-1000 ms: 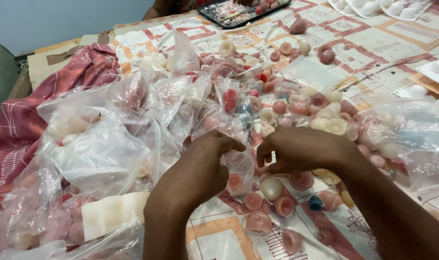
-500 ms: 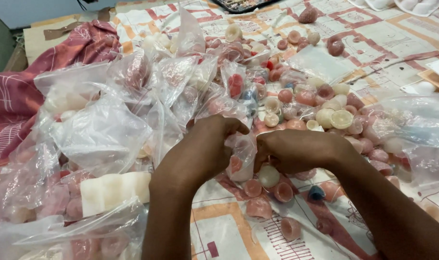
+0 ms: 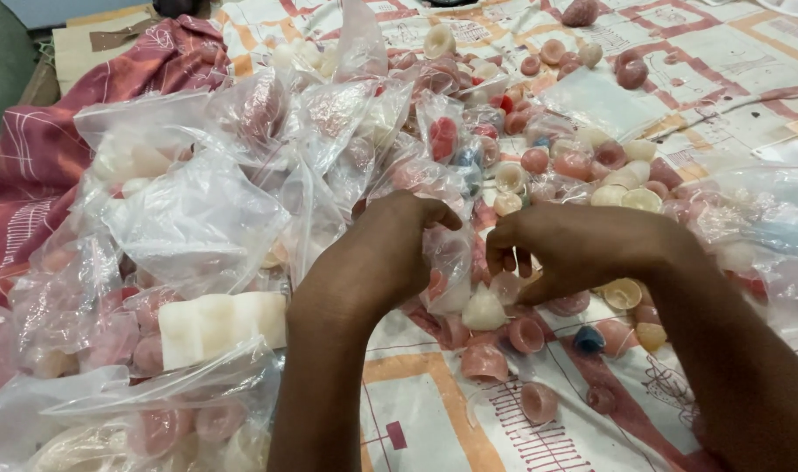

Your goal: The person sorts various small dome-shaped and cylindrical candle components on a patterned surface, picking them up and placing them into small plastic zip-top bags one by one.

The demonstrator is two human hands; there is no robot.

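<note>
A small clear plastic bag (image 3: 447, 262) is hanging between the two hands, the left hand (image 3: 377, 253) and right hand (image 3: 582, 245) both pinching its top, just above loose pink and cream cups (image 3: 526, 334) lying on the table (image 3: 749, 79)

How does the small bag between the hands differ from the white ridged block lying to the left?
The small clear bag is soft, see-through film pinched by the left hand and right hand; the white ridged block is opaque, solid and in neither hand. The bag hangs upright; the block lies flat among other bags. The bag looks smaller than the block. Both sit over the printed table cover.
</note>
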